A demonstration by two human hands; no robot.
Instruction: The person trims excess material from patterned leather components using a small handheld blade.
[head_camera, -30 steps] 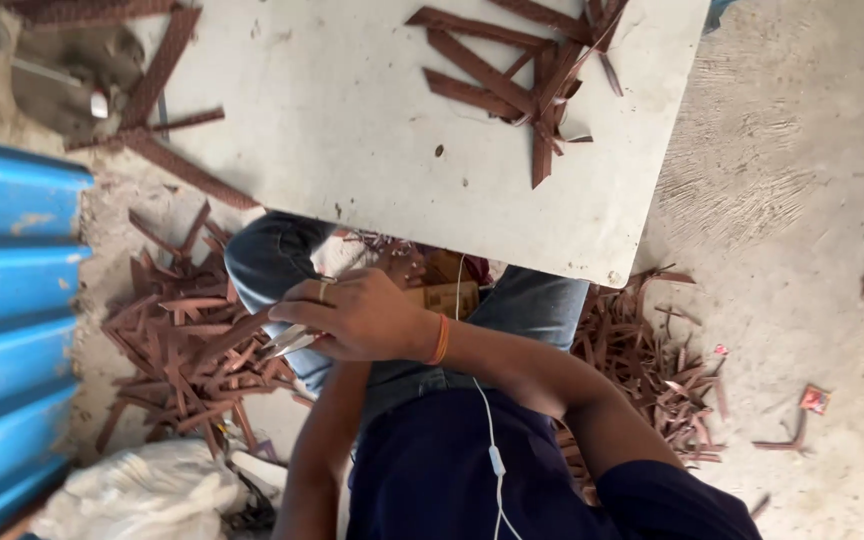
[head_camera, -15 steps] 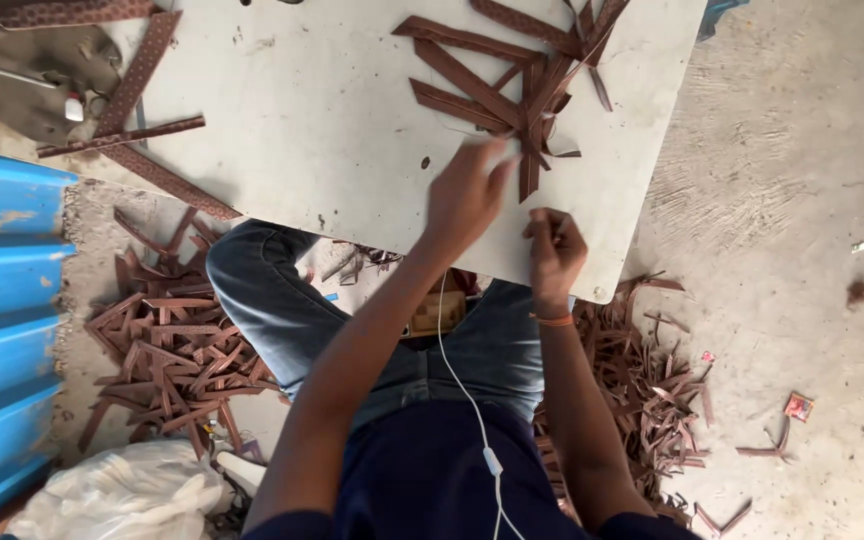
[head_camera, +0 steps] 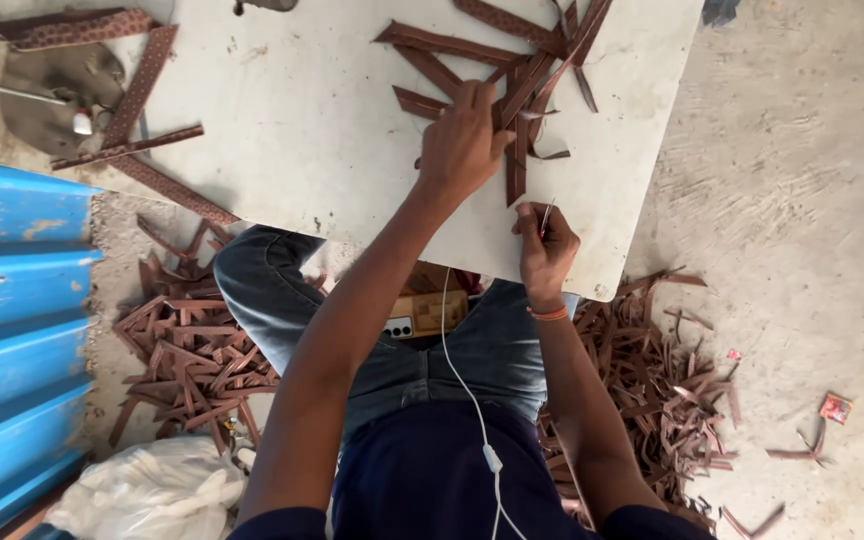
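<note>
The brown strips (head_camera: 512,95) lie in a loose crossed heap on the upper right part of the white table (head_camera: 292,120), some reaching past the top of the frame. The left hand (head_camera: 462,145) rests on the heap's left side, arm stretched long from the lower centre of the frame up across the table edge, wrist straight. Its fingers (head_camera: 477,100) are curled down onto the strips, pressing or gripping one; which strip they have, and whether they close around it, cannot be told from above.

The right hand (head_camera: 547,250) sits just below the heap, near the table's lower right edge, forearm rising steeply from the lower right. Its fingers are pinched shut on a thin metal blade (head_camera: 547,215) that points up toward the lowest strip, close to it; contact cannot be told.

The table's lower edge runs slantwise over the person's knees, and the right hand has little table left below it. Bare table spreads to the left of the left hand. A white cable (head_camera: 467,390) hangs down the dark shirt. Offcuts (head_camera: 192,350) are piled on the floor at centre left and lower right. A blue ribbed panel (head_camera: 12,310) fills the left edge, and longer straps (head_camera: 142,90) lie at upper left.
</note>
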